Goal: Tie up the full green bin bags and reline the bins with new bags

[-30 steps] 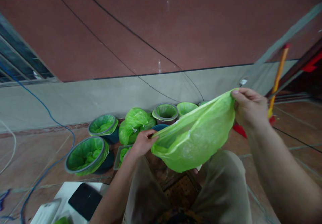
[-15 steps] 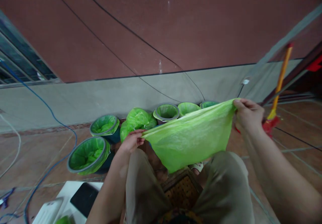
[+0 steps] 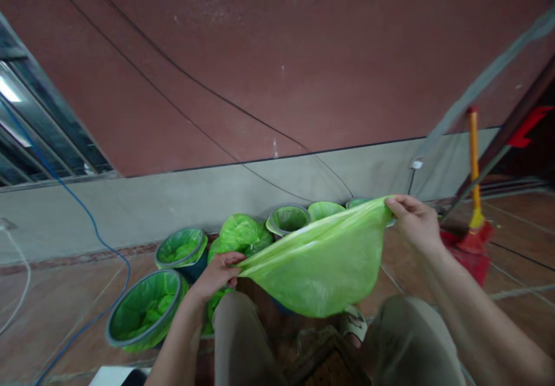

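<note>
A light green plastic bag (image 3: 321, 264) is stretched between my two hands above my knees, its lower part hanging in a rounded sag. My left hand (image 3: 219, 273) pinches its left top corner. The right top corner, held higher, is gripped between thumb and fingers of my right hand (image 3: 414, 221). Behind the bag stand a grey-rimmed bin (image 3: 289, 219) and another green-lined bin (image 3: 326, 209), partly covered by it. A bulging green bag (image 3: 239, 233) sits just beyond my left hand.
Two lined bins stand at left, a nearer one (image 3: 145, 311) and a farther one (image 3: 181, 248). A blue cable (image 3: 93, 224) crosses the floor there. At right, a yellow-handled broom (image 3: 476, 172) rests by a red dustpan (image 3: 468, 256). A low wicker seat (image 3: 329, 363) shows between my legs.
The view has tilted up. The bag's hanging part has swung into a rounder, fuller shape, and both hands have come slightly closer together while keeping hold of its corners.
</note>
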The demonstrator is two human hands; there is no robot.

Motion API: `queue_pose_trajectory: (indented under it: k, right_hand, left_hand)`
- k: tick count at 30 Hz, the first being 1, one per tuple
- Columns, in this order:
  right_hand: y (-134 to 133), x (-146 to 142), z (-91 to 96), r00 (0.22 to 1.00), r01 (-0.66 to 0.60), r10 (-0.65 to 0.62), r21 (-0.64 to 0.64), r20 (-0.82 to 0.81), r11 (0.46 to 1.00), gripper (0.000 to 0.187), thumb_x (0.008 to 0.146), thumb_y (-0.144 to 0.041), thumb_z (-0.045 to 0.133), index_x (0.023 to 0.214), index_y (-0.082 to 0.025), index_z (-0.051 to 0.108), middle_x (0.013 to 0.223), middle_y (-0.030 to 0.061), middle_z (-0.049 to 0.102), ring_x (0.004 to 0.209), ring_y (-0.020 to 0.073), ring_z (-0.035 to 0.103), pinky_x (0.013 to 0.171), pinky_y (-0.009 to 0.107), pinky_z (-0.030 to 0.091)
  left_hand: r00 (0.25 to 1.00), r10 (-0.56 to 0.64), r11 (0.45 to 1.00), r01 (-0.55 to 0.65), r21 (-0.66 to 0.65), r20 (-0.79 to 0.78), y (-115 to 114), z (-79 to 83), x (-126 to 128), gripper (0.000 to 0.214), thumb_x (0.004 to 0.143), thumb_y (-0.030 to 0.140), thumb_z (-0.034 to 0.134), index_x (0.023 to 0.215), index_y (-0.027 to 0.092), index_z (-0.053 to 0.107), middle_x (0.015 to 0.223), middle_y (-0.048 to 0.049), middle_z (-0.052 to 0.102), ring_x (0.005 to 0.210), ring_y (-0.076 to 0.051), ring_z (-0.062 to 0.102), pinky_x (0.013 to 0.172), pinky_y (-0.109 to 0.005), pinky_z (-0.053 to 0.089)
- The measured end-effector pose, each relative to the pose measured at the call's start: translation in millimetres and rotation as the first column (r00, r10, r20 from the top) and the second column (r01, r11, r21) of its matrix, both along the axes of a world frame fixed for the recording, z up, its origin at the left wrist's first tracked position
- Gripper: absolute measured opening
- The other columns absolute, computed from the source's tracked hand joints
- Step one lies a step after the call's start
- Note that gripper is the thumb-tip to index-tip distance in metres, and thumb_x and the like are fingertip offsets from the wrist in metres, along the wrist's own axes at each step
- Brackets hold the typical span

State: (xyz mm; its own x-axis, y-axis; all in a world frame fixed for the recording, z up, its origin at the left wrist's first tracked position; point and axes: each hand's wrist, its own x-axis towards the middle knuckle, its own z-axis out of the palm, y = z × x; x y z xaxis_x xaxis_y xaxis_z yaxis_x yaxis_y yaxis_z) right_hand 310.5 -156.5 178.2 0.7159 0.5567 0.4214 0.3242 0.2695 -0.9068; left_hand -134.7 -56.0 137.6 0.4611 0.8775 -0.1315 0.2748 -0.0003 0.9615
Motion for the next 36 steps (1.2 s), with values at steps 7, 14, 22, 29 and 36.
queue_pose_trajectory:
  k: [7, 14, 22, 29, 36]
  right_hand:
    - [-4, -50, 43.5, 0.981, -0.185, 0.188, 0.056, -0.055, 0.981, 0.027, 0.067, -0.046, 0.074, 0.074, -0.022, 0.064, 0.064, -0.0024, 0.059, 0.053, 0.0115, 0.049, 0.049, 0.024, 0.039]
    - [0, -108, 83.0, 0.918, -0.379, 0.37, 0.038, 0.144, 0.925, 0.033, 0.073, -0.052, 0.072, 0.075, -0.02, 0.064, 0.061, -0.0019, 0.058, 0.052, 0.0097, 0.047, 0.048, 0.021, 0.037]
    - [13, -112, 113.0, 0.845, -0.465, 0.412, 0.088, 0.342, 0.881, 0.036, 0.077, -0.051, 0.069, 0.075, -0.016, 0.061, 0.064, -0.0015, 0.057, 0.055, 0.0083, 0.049, 0.052, 0.021, 0.037]
    - [31, -91, 129.8, 0.809, -0.323, 0.21, 0.117, 0.549, 0.939, 0.042, 0.077, -0.056, 0.067, 0.095, -0.017, 0.065, 0.089, 0.0043, 0.068, 0.084, 0.0166, 0.062, 0.073, 0.029, 0.05]
    - [-18, -22, 64.1, 0.921, 0.085, -0.115, 0.095, 0.372, 0.992, 0.058, 0.074, -0.058, 0.069, 0.12, -0.023, 0.06, 0.124, 0.0097, 0.063, 0.117, 0.0267, 0.056, 0.098, 0.047, 0.046]
  left_hand:
    - [0.985, 0.157, 0.978, -0.146, 0.149, -0.067, 16, -0.7, 1, 0.033, 0.048, 0.023, 0.08, 0.08, 0.02, 0.074, 0.083, -0.0066, 0.074, 0.072, -0.023, 0.067, 0.064, -0.029, 0.05]
    - [0.996, -0.094, 0.894, 0.09, 0.439, -0.014, -2, 27.2, 72, 0.106, 0.042, 0.032, 0.091, 0.139, 0.021, 0.049, 0.144, -0.0138, 0.049, 0.133, -0.034, 0.043, 0.111, -0.043, 0.034]
    - [0.999, -0.047, 0.87, 0.038, 0.491, 0.006, 10, 26.4, 132, 0.069, 0.065, 0.027, 0.078, 0.13, 0.019, 0.056, 0.09, -0.0017, 0.068, 0.084, -0.018, 0.061, 0.083, -0.03, 0.047]
    - [0.956, -0.155, 0.963, 0.089, 0.256, 0.25, -5, 19.9, 134, 0.022, 0.073, 0.037, 0.07, 0.077, 0.016, 0.071, 0.068, 0.0004, 0.066, 0.062, -0.014, 0.057, 0.06, -0.024, 0.045]
    - [0.782, 0.306, 0.949, -0.202, -0.243, 0.543, -25, 31.1, 87, 0.028, 0.053, 0.024, 0.084, 0.074, 0.014, 0.069, 0.07, -0.0002, 0.072, 0.062, -0.013, 0.064, 0.065, -0.024, 0.05]
